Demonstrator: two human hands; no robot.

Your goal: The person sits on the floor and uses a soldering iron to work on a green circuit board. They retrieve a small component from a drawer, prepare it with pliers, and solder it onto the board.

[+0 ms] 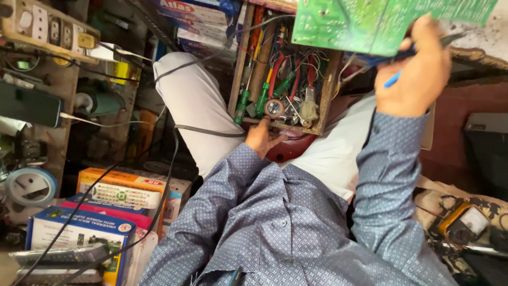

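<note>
Your right hand [418,74], in the upper right of the frame, is clenched around a blue-handled tool [394,79] and touches the green circuit board [381,21] at the top edge. Your left hand [263,139], at the centre, rests against the lower rim of the wooden toolbox [328,90]; whether its fingers grip anything you cannot tell. The box sits on your lap, packed with green-handled screwdrivers [251,103], red-handled pliers and a small solder reel [274,108]. Lower left lie cardboard boxes [79,233] crossed by black cables; a yellow multimeter [465,222] sits at lower right
</note>
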